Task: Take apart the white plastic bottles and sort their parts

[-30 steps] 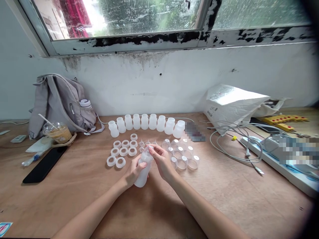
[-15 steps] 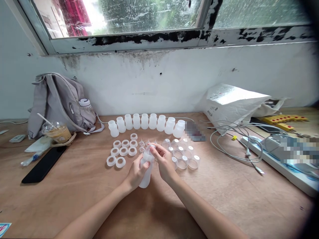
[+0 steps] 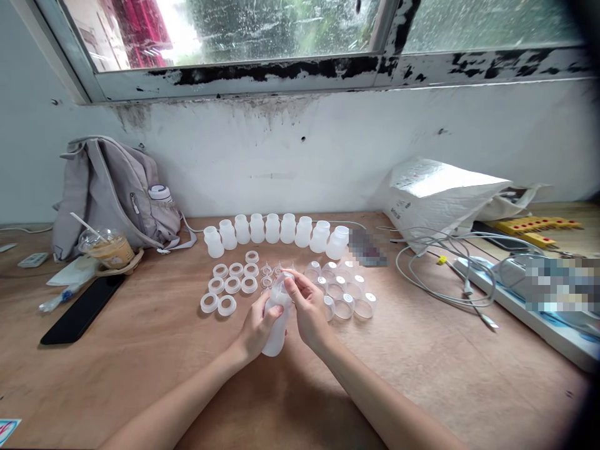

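Observation:
My left hand is wrapped round the body of a frosted baby bottle, which tilts slightly to the right. My right hand has its thumb and fingers closed on the translucent cap at the bottle's top; the fingers partly hide it. Just beyond my hands lie clear bottle nipples, some of them covered by my right hand. Several white screw rings lie to the left. Clear dome caps are grouped to the right. Behind them, several open frosted bottles stand in a curved row.
At the left are a grey backpack, an iced drink cup and a black phone. A silvery-white bag, looped cables and a power strip lie at the right. The wall and window rise behind the table.
Both hands stay on the bottle, which has shifted very slightly toward the right. My right hand's fingers have moved a little at the top. The surrounding parts lie unchanged.

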The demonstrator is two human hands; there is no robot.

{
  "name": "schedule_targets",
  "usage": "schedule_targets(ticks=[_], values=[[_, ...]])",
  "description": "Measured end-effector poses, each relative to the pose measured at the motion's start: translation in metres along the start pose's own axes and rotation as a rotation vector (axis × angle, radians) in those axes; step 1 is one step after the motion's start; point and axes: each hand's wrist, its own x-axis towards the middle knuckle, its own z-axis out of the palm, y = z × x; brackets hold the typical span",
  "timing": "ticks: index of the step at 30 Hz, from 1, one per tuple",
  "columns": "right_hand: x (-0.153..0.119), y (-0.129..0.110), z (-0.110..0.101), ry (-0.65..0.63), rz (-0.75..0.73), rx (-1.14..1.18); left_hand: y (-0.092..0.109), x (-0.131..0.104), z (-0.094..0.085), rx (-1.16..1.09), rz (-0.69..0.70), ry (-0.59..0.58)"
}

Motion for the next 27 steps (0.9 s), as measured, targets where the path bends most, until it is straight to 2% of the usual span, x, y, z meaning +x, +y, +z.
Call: schedule_targets(ticks=[4,13,18,22,27], values=[[0.002,-0.003,-0.002,-0.05,0.058,0.064,0.0,-0.001,-0.001,0.051,0.002,0.028],[0.009,-0.003,-0.007,-0.08,0.157,0.229,-0.004,0.007,-0.007,-0.062,-0.077,-0.062],[0.01,-0.002,-0.007,-0.115,0.151,0.123,-0.004,0.0,-0.007,-0.139,-0.092,-0.071],[0.006,-0.002,-0.004,-0.117,0.099,0.027,0.001,-0.005,-0.006,-0.077,-0.06,-0.079],[0.003,-0.004,-0.002,-0.236,0.164,-0.058,-0.001,-0.003,-0.005,-0.052,-0.084,-0.068]])
